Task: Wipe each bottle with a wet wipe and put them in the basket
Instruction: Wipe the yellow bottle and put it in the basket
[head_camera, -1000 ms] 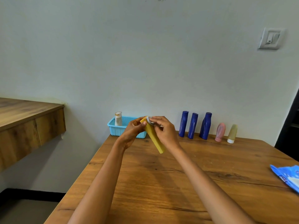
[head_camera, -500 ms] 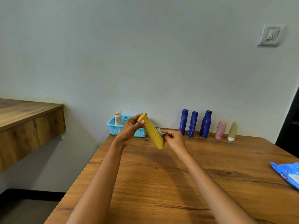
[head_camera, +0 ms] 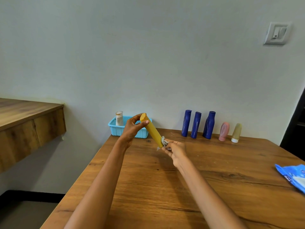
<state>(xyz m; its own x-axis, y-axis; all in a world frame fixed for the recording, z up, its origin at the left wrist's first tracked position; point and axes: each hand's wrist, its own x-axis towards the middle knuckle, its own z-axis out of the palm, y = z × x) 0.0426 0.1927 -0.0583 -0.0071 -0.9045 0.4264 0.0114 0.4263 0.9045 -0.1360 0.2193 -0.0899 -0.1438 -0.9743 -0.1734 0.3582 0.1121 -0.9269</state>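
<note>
The yellow bottle (head_camera: 152, 130) is held tilted in the air above the far part of the wooden surface (head_camera: 181, 187), its upper end toward the basket and its lower end toward the person. The left hand (head_camera: 132, 128) grips it near the top, thumb and fingers curled round the upper end. The right hand (head_camera: 175, 149) pinches a crumpled wet wipe (head_camera: 163, 141) against the bottle's lower end, fingers closed on the wipe. Just behind the left hand, the light blue basket (head_camera: 118, 130) stands at the surface's far left corner by the wall, with a small white bottle (head_camera: 119, 118) upright inside it. Along the wall to the right stand three dark blue bottles (head_camera: 196, 125), a pink bottle (head_camera: 224, 131) and a pale yellowish bottle (head_camera: 236, 132). A blue wipes pack (head_camera: 292, 176) lies at the surface's right edge.
</note>
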